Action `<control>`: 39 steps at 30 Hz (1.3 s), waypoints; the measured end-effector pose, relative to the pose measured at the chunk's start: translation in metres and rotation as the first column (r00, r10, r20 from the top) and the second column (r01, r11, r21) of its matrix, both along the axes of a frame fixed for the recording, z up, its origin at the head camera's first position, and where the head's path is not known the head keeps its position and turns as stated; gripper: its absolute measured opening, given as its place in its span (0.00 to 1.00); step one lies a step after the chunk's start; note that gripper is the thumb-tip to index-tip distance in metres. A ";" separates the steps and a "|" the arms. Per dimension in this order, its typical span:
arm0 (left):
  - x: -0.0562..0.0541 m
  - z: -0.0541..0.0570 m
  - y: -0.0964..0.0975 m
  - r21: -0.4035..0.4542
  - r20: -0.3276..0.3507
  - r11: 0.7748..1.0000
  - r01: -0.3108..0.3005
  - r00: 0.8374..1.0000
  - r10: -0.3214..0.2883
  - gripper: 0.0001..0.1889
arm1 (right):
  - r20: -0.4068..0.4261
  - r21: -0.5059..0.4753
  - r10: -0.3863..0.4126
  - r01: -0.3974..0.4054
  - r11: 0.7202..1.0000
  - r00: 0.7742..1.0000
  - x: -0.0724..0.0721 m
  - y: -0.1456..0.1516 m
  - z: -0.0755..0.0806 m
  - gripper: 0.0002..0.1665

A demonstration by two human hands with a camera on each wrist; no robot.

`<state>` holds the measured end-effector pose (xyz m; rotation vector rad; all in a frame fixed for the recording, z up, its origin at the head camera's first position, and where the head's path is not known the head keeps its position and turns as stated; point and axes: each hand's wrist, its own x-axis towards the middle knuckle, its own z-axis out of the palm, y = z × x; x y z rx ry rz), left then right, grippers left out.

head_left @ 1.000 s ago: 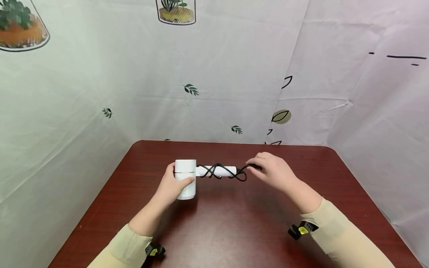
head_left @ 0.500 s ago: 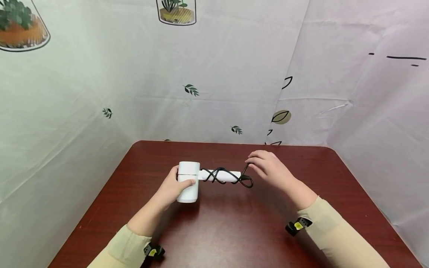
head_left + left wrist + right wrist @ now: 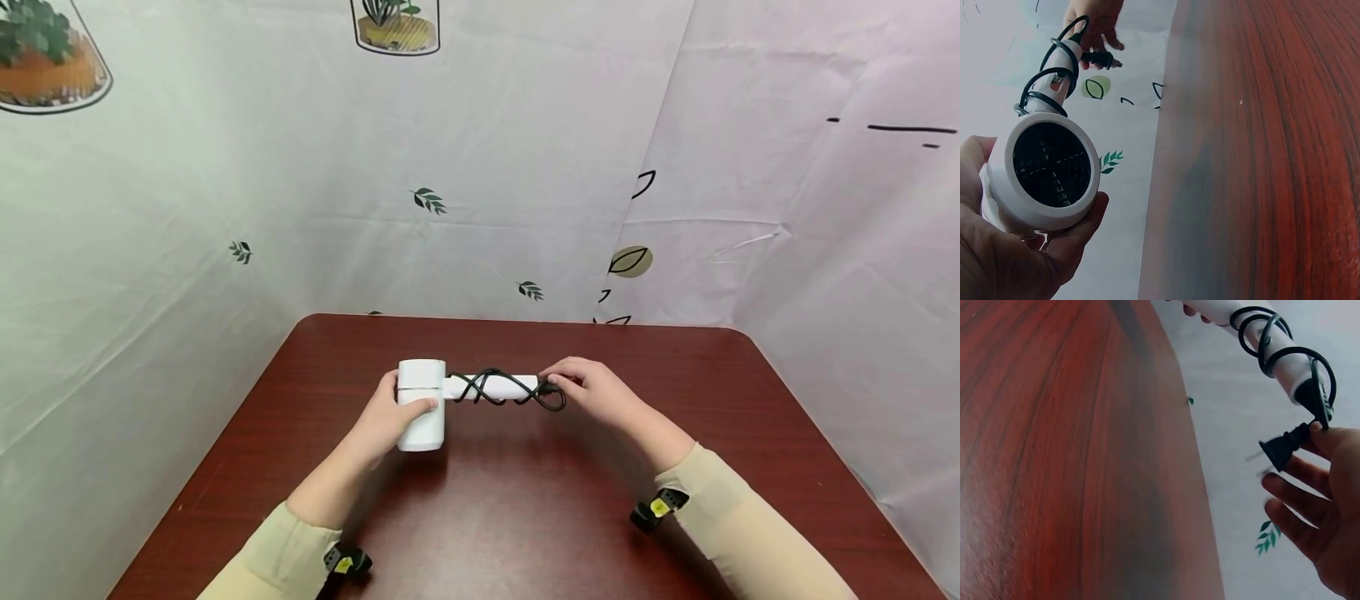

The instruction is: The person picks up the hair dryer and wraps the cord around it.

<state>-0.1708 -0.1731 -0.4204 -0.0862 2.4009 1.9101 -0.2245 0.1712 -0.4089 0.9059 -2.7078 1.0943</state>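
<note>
My left hand [image 3: 386, 423] grips the barrel of a white hair dryer [image 3: 422, 377] held over the table, its handle pointing right. The dark round grille [image 3: 1051, 164] on one end of the barrel faces the left wrist camera. A black power cord [image 3: 1302, 350] loops in crossing turns around the white handle [image 3: 1290, 370]. At the handle's tip, my right hand [image 3: 606, 400] pinches the cord's plug end between thumb and index finger. The plug [image 3: 1279, 451] sticks out with its prongs showing, and the other right fingers are spread loosely beneath it.
A dark red wood-grain table [image 3: 480, 517] lies below both hands. Behind and beside it hangs a pale cloth [image 3: 525, 150] printed with leaves and potted plants. A small black camera [image 3: 660, 508] is worn on each wrist.
My right hand first drew the cord end out to the right, lifted it above the handle, then came down and left beside the handle's tip. The hair dryer shifted slightly right.
</note>
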 end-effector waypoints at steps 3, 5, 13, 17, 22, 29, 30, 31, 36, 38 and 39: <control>0.000 0.000 0.001 0.018 0.010 1.000 -0.007 1.000 0.007 0.39 | 0.169 -0.073 -0.004 0.017 0.997 0.986 -0.001 -0.001 -0.004 0.11; -0.001 -0.001 0.002 0.031 0.019 0.999 -0.015 1.000 0.015 0.38 | 0.271 -0.127 0.010 0.026 0.992 0.962 -0.002 0.000 -0.005 0.12; 0.000 -0.002 0.009 0.012 0.022 0.998 -0.059 0.998 0.058 0.38 | 0.542 -0.380 0.171 0.059 0.923 0.823 -0.003 0.002 -0.011 0.24; -0.001 -0.001 0.010 -0.014 0.019 0.996 -0.087 0.996 0.088 0.39 | 0.543 -0.346 0.164 0.041 0.937 0.824 -0.003 0.003 -0.014 0.26; -0.003 -0.002 0.011 -0.043 0.014 0.995 -0.095 0.995 0.096 0.41 | 0.508 -0.236 0.076 0.053 0.970 0.858 -0.002 0.001 -0.017 0.22; -0.007 -0.007 0.014 -0.049 0.009 0.994 -0.096 0.995 0.097 0.41 | 0.527 -0.204 -0.017 0.146 0.968 0.850 -0.006 -0.003 -0.019 0.19; -0.007 -0.007 0.015 -0.055 0.007 0.994 -0.095 0.995 0.096 0.42 | 0.533 -0.204 -0.030 0.163 0.965 0.846 -0.007 -0.004 -0.020 0.19; -0.008 -0.008 0.015 -0.065 0.008 0.993 -0.094 0.995 0.095 0.43 | 0.540 -0.204 -0.041 0.178 0.963 0.841 -0.009 -0.004 -0.021 0.19; -0.014 -0.013 0.017 -0.127 0.007 0.989 -0.080 0.997 0.082 0.46 | 0.598 -0.192 -0.092 0.254 0.948 0.796 -0.015 -0.005 -0.029 0.18; -0.017 -0.015 0.017 -0.159 0.006 0.985 -0.071 0.997 0.073 0.46 | 0.622 -0.168 -0.117 0.278 0.946 0.774 -0.018 -0.005 -0.034 0.18; -0.018 -0.016 0.017 -0.176 0.009 0.982 -0.066 0.998 0.069 0.46 | 0.633 -0.153 -0.129 0.287 0.946 0.763 -0.020 -0.004 -0.036 0.18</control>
